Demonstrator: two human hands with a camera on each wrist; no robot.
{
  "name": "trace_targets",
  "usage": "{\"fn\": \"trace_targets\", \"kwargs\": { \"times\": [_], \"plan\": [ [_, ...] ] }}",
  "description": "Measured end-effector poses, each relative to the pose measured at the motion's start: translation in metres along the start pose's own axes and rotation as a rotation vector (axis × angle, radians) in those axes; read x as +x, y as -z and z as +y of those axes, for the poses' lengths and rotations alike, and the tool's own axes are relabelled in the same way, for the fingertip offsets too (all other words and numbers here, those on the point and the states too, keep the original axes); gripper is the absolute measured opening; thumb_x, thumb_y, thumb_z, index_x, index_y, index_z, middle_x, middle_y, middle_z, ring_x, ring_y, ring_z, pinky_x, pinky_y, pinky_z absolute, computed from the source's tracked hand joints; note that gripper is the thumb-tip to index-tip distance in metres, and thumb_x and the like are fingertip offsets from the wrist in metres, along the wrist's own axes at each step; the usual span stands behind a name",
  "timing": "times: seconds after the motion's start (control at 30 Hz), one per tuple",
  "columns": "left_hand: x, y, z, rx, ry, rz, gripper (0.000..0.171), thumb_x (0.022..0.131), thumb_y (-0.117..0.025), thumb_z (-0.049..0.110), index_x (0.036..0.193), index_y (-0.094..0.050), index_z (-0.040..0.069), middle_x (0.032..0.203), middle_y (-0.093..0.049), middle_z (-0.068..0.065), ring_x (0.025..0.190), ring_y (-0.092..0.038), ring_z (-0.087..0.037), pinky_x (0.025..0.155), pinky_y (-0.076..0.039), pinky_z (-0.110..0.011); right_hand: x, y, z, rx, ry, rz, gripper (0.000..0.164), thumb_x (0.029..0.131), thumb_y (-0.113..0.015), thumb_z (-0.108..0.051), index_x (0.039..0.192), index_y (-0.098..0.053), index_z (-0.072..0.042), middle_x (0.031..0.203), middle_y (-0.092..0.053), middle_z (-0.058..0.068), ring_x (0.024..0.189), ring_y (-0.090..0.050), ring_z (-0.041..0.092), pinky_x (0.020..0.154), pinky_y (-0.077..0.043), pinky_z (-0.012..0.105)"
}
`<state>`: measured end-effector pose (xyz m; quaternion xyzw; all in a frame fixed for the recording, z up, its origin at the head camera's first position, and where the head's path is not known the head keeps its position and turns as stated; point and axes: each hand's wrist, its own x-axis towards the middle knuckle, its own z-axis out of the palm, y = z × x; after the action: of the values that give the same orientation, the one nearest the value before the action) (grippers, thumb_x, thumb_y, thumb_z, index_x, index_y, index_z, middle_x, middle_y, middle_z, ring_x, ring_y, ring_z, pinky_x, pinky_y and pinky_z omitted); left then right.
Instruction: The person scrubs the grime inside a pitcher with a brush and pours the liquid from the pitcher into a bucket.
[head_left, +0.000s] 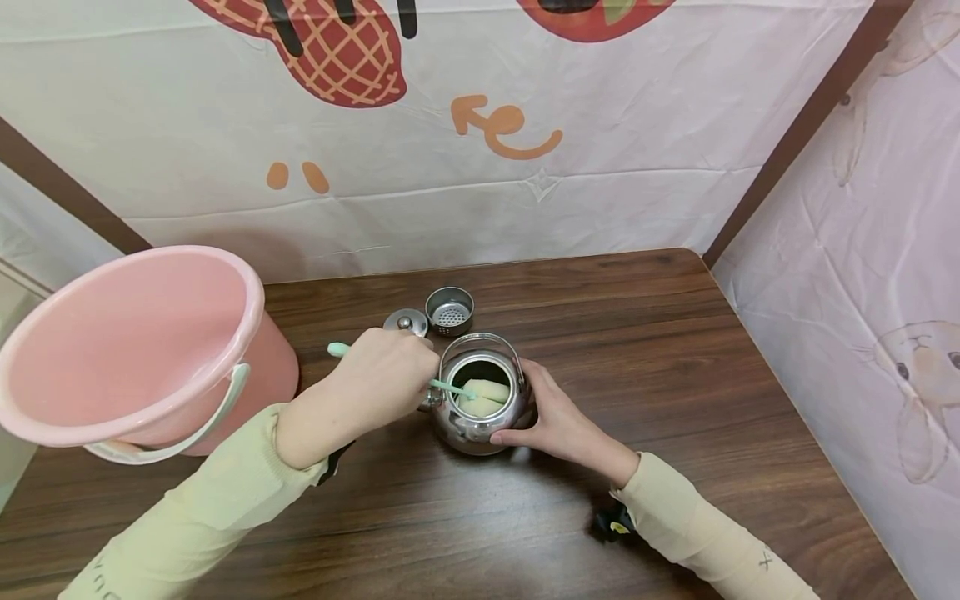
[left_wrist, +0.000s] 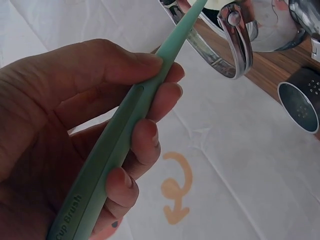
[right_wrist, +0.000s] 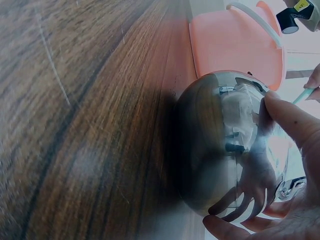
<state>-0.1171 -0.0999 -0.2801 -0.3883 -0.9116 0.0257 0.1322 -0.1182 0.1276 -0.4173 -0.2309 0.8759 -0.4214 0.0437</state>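
My left hand (head_left: pixel 386 371) grips a mint-green cup brush (left_wrist: pixel 117 135), its fingers curled round the handle, which bears the words "Cup Brush". The pale sponge head (head_left: pixel 483 398) of the brush is inside a shiny steel teapot (head_left: pixel 472 437) whose top is uncovered. With thumb and fingers spread round the teapot's right side, my right hand (head_left: pixel 558 417) holds it on the table. The teapot's wire handle (head_left: pixel 480 337) stands up behind the opening. Just past the left hand lie a steel lid (head_left: pixel 406 321) and a perforated strainer cup (head_left: pixel 450 312); the hand partly hides the lid.
A large pink bucket (head_left: pixel 273 358) with a white handle (head_left: pixel 217 421) stands on the left of the brown wooden table (head_left: pixel 637 333). Behind the table hangs a printed white cloth (head_left: pixel 637 192), and another cloth (head_left: pixel 862 250) borders the right side.
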Motion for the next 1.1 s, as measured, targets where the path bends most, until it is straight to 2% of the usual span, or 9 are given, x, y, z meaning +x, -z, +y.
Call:
{"fn": "trace_targets", "kwargs": {
  "times": [0.43,0.63,0.9,1.1],
  "plan": [
    [0.0058,-0.0049,0.0015,0.029,-0.019,0.033,0.029,0.063,-0.064,0.002,0.047,-0.045,0.016,0.053,-0.048,0.004,0.047,-0.046,-0.018,0.037,-0.035,-0.033,0.0003,-0.0001,-0.0001,0.001,0.002,0.005,0.094,0.062,-0.081,-0.038,0.136,-0.031,-0.009,0.132,-0.039,0.008,0.123,-0.038,0.018,0.101,-0.032,0.038],
    [0.0073,-0.0059,0.0018,0.026,-0.005,0.038,0.028,0.063,-0.062,0.0,0.046,-0.045,0.015,0.053,-0.048,0.003,0.046,-0.044,-0.019,0.037,-0.035,-0.033,0.0007,-0.0002,0.0,-0.002,0.002,0.003,0.093,0.062,-0.081,-0.038,0.136,-0.032,-0.009,0.132,-0.04,0.008,0.123,-0.038,0.018,0.101,-0.033,0.038],
    [0.0071,-0.0067,0.0027,0.033,0.036,0.014,0.025,0.065,-0.063,0.001,0.048,-0.049,0.014,0.054,-0.05,0.002,0.047,-0.044,-0.019,0.036,-0.035,-0.033,-0.0001,-0.0005,0.0008,-0.004,0.006,0.007,0.093,0.062,-0.081,-0.038,0.136,-0.032,-0.009,0.132,-0.04,0.007,0.123,-0.038,0.018,0.101,-0.033,0.039],
    [0.0065,-0.0081,0.0047,0.069,0.051,0.046,0.022,0.066,-0.063,0.001,0.05,-0.054,0.012,0.055,-0.052,0.0,0.049,-0.046,-0.021,0.036,-0.036,-0.034,-0.0008,-0.0005,0.001,-0.009,0.004,0.008,0.094,0.062,-0.081,-0.039,0.136,-0.032,-0.01,0.132,-0.04,0.007,0.123,-0.038,0.018,0.1,-0.033,0.039]
  ]
}}
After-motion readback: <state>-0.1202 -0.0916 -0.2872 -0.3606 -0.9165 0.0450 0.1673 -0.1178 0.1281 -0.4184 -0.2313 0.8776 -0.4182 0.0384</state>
